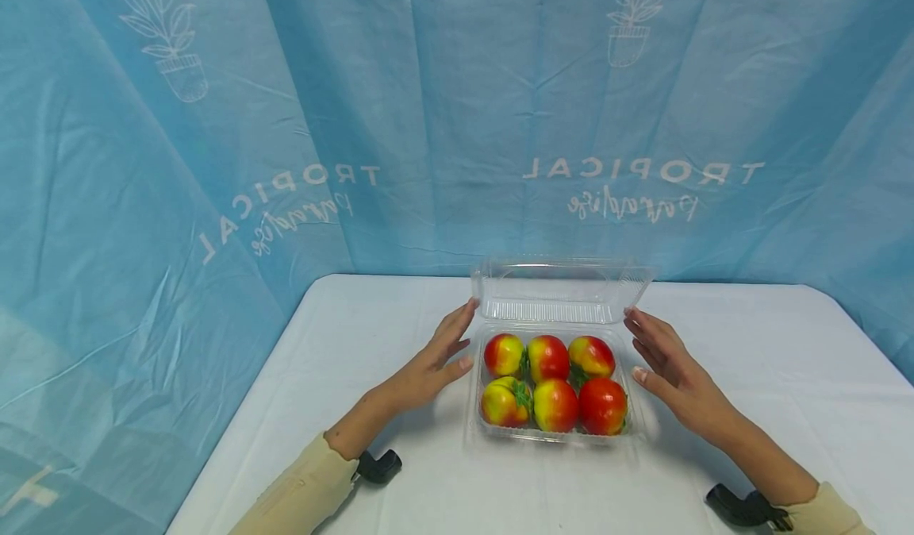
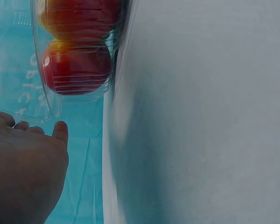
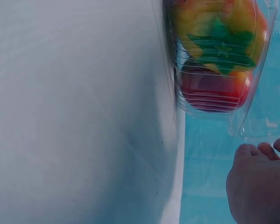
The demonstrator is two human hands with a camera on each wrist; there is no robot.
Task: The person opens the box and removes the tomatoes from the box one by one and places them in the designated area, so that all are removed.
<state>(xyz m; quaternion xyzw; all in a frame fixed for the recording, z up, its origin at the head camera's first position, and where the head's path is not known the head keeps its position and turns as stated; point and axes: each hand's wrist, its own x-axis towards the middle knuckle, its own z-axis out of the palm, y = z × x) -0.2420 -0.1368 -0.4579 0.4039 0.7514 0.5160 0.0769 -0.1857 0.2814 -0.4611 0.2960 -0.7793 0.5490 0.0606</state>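
Observation:
A clear plastic clamshell box (image 1: 524,434) sits on the white table with its hinged lid (image 1: 546,290) raised at the back. Inside are several red-and-yellow tomato-like fruits (image 1: 556,406) in two rows; a green star-shaped calyx shows through the wall in the right wrist view. My left hand (image 1: 433,367) is beside the box's left side, fingers extended and fingertips at the lid's lower left corner. On the opposite side my right hand (image 1: 673,378) mirrors it, its fingertips right at the lid's lower right corner. Both thumbs point toward the box.
A white cloth (image 1: 400,321) covers the table. Blue curtains (image 1: 471,122) with mirrored lettering and plant drawings hang behind it and along the left. Each wrist carries a black camera mount (image 1: 380,467) near a beige sleeve (image 1: 303,483).

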